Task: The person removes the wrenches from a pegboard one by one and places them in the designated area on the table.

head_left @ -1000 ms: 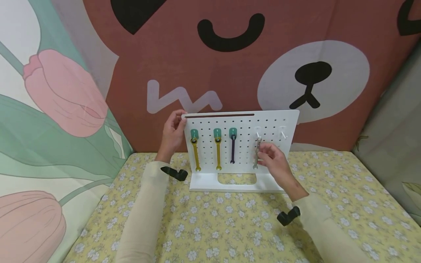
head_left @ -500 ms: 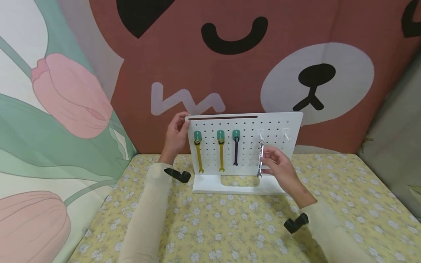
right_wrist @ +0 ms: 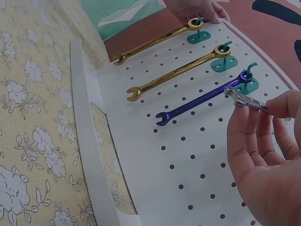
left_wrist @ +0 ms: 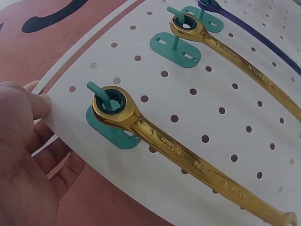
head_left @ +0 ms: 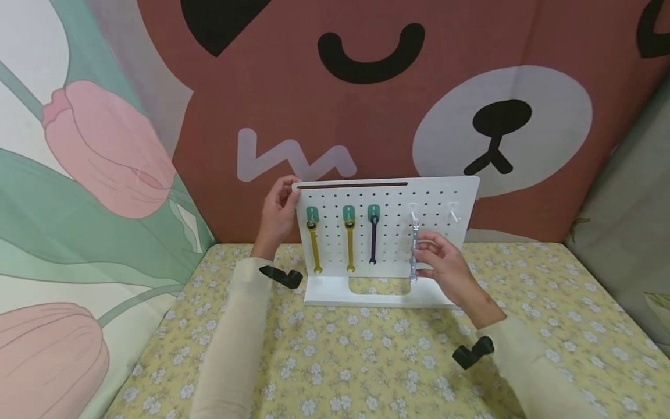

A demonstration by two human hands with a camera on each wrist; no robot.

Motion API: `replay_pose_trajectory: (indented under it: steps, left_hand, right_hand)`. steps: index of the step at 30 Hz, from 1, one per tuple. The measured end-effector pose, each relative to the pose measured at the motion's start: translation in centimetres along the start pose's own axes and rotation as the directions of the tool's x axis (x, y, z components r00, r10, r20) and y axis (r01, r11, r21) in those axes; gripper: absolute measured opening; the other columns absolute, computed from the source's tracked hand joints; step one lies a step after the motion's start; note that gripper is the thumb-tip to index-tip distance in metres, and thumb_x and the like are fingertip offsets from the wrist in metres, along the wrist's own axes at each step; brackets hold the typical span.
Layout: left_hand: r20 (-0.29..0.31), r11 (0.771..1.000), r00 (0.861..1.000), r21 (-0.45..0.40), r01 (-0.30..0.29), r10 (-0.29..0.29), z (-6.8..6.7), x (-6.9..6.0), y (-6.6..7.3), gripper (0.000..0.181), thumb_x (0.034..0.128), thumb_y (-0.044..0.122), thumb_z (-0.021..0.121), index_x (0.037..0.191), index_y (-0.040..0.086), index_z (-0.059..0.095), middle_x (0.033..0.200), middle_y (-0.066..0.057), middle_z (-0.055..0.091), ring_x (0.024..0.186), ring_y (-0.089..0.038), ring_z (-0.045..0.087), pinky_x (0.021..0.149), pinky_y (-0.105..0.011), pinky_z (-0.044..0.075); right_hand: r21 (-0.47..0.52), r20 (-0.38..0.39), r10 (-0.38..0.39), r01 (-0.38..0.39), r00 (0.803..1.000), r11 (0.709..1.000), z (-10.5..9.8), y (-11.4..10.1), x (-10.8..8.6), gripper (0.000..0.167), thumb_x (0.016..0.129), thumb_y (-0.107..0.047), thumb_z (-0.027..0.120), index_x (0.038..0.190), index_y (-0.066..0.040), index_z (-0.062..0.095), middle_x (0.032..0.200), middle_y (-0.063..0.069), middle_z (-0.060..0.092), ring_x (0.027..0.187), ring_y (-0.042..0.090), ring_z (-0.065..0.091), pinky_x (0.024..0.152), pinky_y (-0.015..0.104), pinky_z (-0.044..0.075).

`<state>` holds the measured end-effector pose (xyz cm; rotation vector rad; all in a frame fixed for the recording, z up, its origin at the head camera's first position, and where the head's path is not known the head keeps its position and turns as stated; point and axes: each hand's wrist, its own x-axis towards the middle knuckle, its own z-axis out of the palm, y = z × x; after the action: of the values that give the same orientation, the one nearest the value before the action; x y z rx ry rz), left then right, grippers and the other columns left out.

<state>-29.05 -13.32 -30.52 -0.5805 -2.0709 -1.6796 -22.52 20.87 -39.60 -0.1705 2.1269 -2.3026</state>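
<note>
The left hand (head_left: 277, 216) grips the upper left edge of the white pegboard (head_left: 389, 233), thumb in front and fingers behind. Between thumb and fingers, the right hand (head_left: 445, 267) pinches a silver wrench (head_left: 414, 253), upright in front of the board; its top end is at the white hook (head_left: 413, 213), and whether it touches the hook I cannot tell. In the right wrist view the wrench's open jaw end (right_wrist: 233, 95) sticks out past the fingers. Two gold wrenches (head_left: 314, 247) (head_left: 350, 247) and a purple wrench (head_left: 373, 241) hang from green hooks (left_wrist: 123, 132).
A second white hook (head_left: 453, 213) is at the board's right side. The board's base (head_left: 327, 291) rests on a yellow floral tablecloth (head_left: 324, 361). Behind stands a printed backdrop (head_left: 366, 128) with a brown cartoon face, and flower-patterned fabric (head_left: 104, 151) hangs at left.
The right hand and the silver wrench have moved slightly right and down from a second ago, and the wrench's lower end is lower against the board. The left hand keeps its grip.
</note>
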Motion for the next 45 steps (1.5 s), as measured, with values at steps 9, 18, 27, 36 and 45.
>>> replay_pose_trajectory:
  steps: [9, 18, 27, 36, 45]
  left_hand:
    - [-0.011, 1.000, 1.000, 0.001, 0.010, -0.010, -0.1, 0.0, -0.3, 0.025, 0.1085, 0.003, 0.048, 0.131, -0.008, 0.054, 0.105, -0.026, 0.056, 0.094, -0.040, 0.054, 0.086, -0.058, 0.044]
    - [-0.018, 0.999, 0.999, 0.018, 0.040, -0.040, 0.0, 0.0, 0.1, 0.025, 0.1091, 0.004, 0.048, 0.132, -0.006, 0.054, 0.107, -0.025, 0.056, 0.096, -0.039, 0.054, 0.087, -0.052, 0.045]
    - [-0.023, 1.000, 1.000, -0.011, 0.019, -0.020, 0.3, 0.1, -0.1, 0.026, 0.1082, 0.001, 0.048, 0.132, -0.009, 0.053, 0.106, -0.029, 0.056, 0.093, -0.042, 0.052, 0.086, -0.062, 0.042]
    - [-0.023, 1.000, 1.000, 0.014, 0.003, -0.003, 0.4, -0.1, 0.0, 0.026, 0.1084, 0.001, 0.047, 0.132, -0.009, 0.052, 0.106, -0.028, 0.057, 0.093, -0.043, 0.053, 0.083, -0.052, 0.044]
    - [-0.016, 1.000, 1.000, 0.020, -0.005, 0.005, 0.4, -0.2, 0.1, 0.026, 0.1084, 0.001, 0.048, 0.132, -0.009, 0.053, 0.105, -0.032, 0.056, 0.093, -0.048, 0.052, 0.079, -0.043, 0.045]
  right_hand:
    - [-0.013, 0.031, 0.025, -0.025, 0.999, 1.000, 0.0, -0.8, -0.1, 0.028, 0.103, -0.007, 0.060, 0.130, -0.012, 0.053, 0.108, 0.002, 0.056, 0.090, 0.013, 0.060, 0.075, 0.032, 0.057]
    - [0.029, 0.109, 0.039, -0.043, 0.993, 0.999, -0.1, -1.9, -0.3, 0.031, 0.104, -0.009, 0.060, 0.133, -0.007, 0.049, 0.109, 0.004, 0.059, 0.089, 0.013, 0.062, 0.075, 0.030, 0.056]
    - [-0.022, 0.121, 0.042, -0.040, 0.992, 0.999, -0.6, -2.8, -0.3, 0.033, 0.104, -0.007, 0.058, 0.135, -0.007, 0.047, 0.112, 0.009, 0.060, 0.090, 0.015, 0.064, 0.077, 0.032, 0.057]
    - [-0.056, 0.113, 0.048, -0.041, 0.992, 0.998, -1.0, -3.8, -0.3, 0.039, 0.103, -0.009, 0.059, 0.139, -0.003, 0.045, 0.110, 0.007, 0.059, 0.088, 0.014, 0.062, 0.077, 0.032, 0.057]
    - [-0.025, 0.116, 0.050, -0.048, 0.992, 0.999, -1.8, -3.7, -0.4, 0.030, 0.104, -0.010, 0.060, 0.132, -0.012, 0.049, 0.108, 0.004, 0.057, 0.088, 0.014, 0.060, 0.075, 0.031, 0.056]
